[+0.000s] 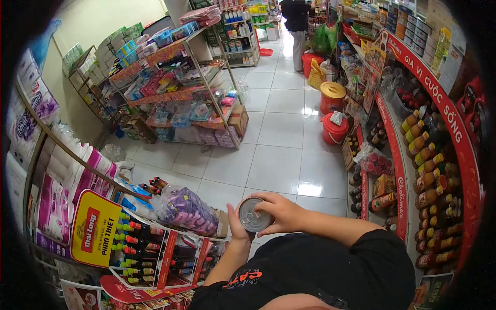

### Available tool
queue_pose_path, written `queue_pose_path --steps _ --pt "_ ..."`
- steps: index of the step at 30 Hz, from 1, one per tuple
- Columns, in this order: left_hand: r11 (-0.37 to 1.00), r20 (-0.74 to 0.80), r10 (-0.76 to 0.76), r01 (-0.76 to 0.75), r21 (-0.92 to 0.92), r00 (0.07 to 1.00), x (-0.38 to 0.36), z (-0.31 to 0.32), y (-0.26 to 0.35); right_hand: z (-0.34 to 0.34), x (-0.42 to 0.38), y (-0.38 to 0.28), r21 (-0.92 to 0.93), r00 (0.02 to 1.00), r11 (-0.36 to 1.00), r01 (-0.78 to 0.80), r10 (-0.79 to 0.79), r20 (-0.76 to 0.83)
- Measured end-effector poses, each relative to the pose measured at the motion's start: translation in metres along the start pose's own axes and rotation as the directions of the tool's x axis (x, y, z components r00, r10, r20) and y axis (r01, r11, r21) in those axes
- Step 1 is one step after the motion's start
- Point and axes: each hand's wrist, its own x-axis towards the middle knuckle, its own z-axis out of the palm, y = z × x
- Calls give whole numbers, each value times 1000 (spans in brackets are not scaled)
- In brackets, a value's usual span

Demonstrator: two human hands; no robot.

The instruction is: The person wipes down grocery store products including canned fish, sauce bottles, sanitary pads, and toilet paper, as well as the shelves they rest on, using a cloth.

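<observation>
A metal can (250, 221) with a silver pull-tab lid is held upright in front of my chest, its lid facing up toward me. My left hand (237, 227) is closed around its left side. From the right, my right hand (281, 213) grips the can, with fingers along the far rim and a thumb or finger over the lid. The tab lies flat on the lid. The can's side is mostly hidden by my hands and the viewing angle.
To the left stand a bottle rack (139, 250), a purple plastic-wrapped bundle (188, 211) and a goods shelf (181, 98). Sauce bottles (426, 181) line the red-edged shelf on the right. Red buckets (335, 130) sit along the tiled aisle (274, 144). A person (296, 31) stands at the far end.
</observation>
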Motion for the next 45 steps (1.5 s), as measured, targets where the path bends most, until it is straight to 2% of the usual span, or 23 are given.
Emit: queue_pose_path --steps 3,6,7,10,11,14,15,17,18,19,20,22,23,26,27,30,34,36,38,41,43,45 --pt "991 -91 16 -28 -131 996 7 -12 5 -1 -1 -9 172 994 979 -106 100 41" --pt "992 -178 113 -122 -41 978 22 -36 16 -4 2 -12 200 993 976 -88 69 97" --pt "980 -261 195 -179 82 946 20 -26 19 -3 2 -10 195 992 974 -113 100 75" --pt "903 -365 423 -356 239 829 18 -14 26 3 0 -6 186 984 967 -174 175 10" --pt "880 -320 473 -424 212 821 15 -4 29 4 1 -6 182 980 965 -190 196 -16" --pt "734 -121 585 -460 500 802 11 -8 23 3 2 -1 135 961 963 -231 248 -126" --pt "786 -125 539 -445 430 833 8 -9 23 1 2 1 102 946 961 -258 273 -175" --pt "692 31 563 -491 530 826 1 -3 19 -5 6 8 72 907 942 -327 334 -258" --pt "638 108 563 -515 573 819 -3 2 16 -7 7 8 60 909 938 -340 344 -235" --pt "500 183 622 -566 655 762 -5 8 14 -9 7 6 48 911 935 -352 354 -212" --pt "472 144 672 -570 673 727 -4 9 15 -11 8 4 34 912 931 -363 363 -190" --pt "418 71 760 -570 707 646 2 13 18 -8 6 1 35 950 959 -283 285 -127" --pt "604 -101 713 -535 590 694 6 13 21 -6 4 1 32 970 973 -228 229 -79" --pt "688 -126 625 -469 553 770 18 -10 31 6 -1 -11 61 993 996 -70 64 100" --pt "743 -72 569 -474 473 819 19 -11 34 4 0 -14 81 995 994 -74 68 75" --pt "699 -104 594 -448 557 797 12 5 30 -5 5 -12 75 989 987 -140 143 -37" --pt "732 -119 589 -466 497 800 10 7 13 -14 4 -1 70 937 951 -302 310 -163" --pt "723 -105 604 -487 490 790 8 14 10 -17 4 -7 89 928 940 -330 340 -149" --pt "647 -62 668 -537 542 742 8 12 11 -15 1 -12 101 921 927 -360 371 -119" --pt "624 -39 688 -564 540 724 4 15 24 -12 -4 -9 130 981 972 -196 192 39" --pt "696 1 614 -543 471 789 5 11 32 -7 -6 -13 188 983 977 -103 72 166" --pt "769 13 532 -490 410 846 6 13 35 -8 -5 -14 177 991 983 -43 19 133"
